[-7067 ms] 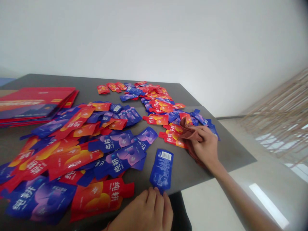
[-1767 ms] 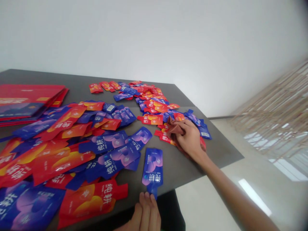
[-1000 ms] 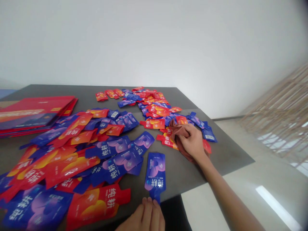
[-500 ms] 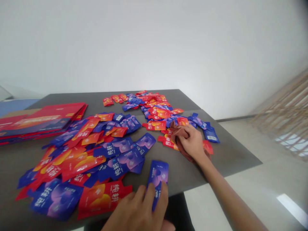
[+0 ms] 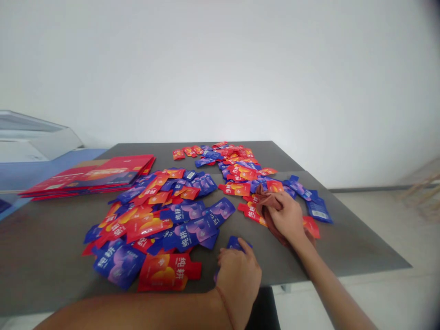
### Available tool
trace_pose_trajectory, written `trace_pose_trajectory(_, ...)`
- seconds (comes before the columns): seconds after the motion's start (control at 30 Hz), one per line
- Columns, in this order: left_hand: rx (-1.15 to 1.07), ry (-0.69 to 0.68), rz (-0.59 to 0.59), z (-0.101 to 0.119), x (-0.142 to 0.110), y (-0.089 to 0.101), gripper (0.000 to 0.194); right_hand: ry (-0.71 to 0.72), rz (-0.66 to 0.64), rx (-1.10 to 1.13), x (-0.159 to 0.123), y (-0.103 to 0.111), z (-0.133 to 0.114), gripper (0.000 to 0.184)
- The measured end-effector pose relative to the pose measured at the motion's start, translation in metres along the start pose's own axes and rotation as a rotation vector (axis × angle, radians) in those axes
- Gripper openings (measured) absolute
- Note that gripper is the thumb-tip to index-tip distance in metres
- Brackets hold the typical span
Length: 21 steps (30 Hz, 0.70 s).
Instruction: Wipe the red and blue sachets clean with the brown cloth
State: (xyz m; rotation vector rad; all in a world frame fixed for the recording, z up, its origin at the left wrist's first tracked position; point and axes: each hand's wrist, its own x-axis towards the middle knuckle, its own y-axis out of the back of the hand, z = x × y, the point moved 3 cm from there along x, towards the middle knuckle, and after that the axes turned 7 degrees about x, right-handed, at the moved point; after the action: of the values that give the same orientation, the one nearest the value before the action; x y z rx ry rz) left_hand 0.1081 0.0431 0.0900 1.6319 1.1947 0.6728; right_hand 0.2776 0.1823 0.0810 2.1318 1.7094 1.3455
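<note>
Red and blue flat pouches (image 5: pixel 161 220) lie scattered over a dark grey table (image 5: pixel 44 247). My left hand (image 5: pixel 239 275) rests with curled fingers on top of a single blue pouch (image 5: pixel 235 243) near the front edge, covering most of it. My right hand (image 5: pixel 287 215) is closed around a brown cloth (image 5: pixel 266 199) and presses it on pouches at the right side of the table. A red pouch (image 5: pixel 311 225) pokes out from under that hand.
A stack of flat red cartons (image 5: pixel 92 174) lies at the back left. A second heap of pouches (image 5: pixel 233 162) stretches toward the far edge. A large red pouch (image 5: pixel 168 272) lies left of my left hand. The table ends just right of my right forearm; pale floor beyond.
My left hand has slid forward from the table edge onto the blue pouch and now covers it. The view has lifted and pulled back. The right hand stays on the cloth.
</note>
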Motion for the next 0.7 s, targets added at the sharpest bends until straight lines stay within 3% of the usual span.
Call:
trace_pose_trajectory(0.33, 0.044, -0.006, 0.104, 0.015, 0.010, -0.015, 0.038, 0.005, -0.016, -0.007, -0.002, -0.004, 0.010, 0.029)
trace_pose_trajectory(0.5, 0.034, -0.085, 0.112, 0.024, 0.018, -0.019, 0.040, 0.008, -0.012, -0.030, -0.002, -0.004, 0.010, 0.030)
trace_pose_trajectory(0.7, -0.021, -0.279, 0.099, 0.019, 0.027, -0.017, 0.021, 0.019, -0.012, -0.027, -0.001, -0.005, 0.013, 0.031)
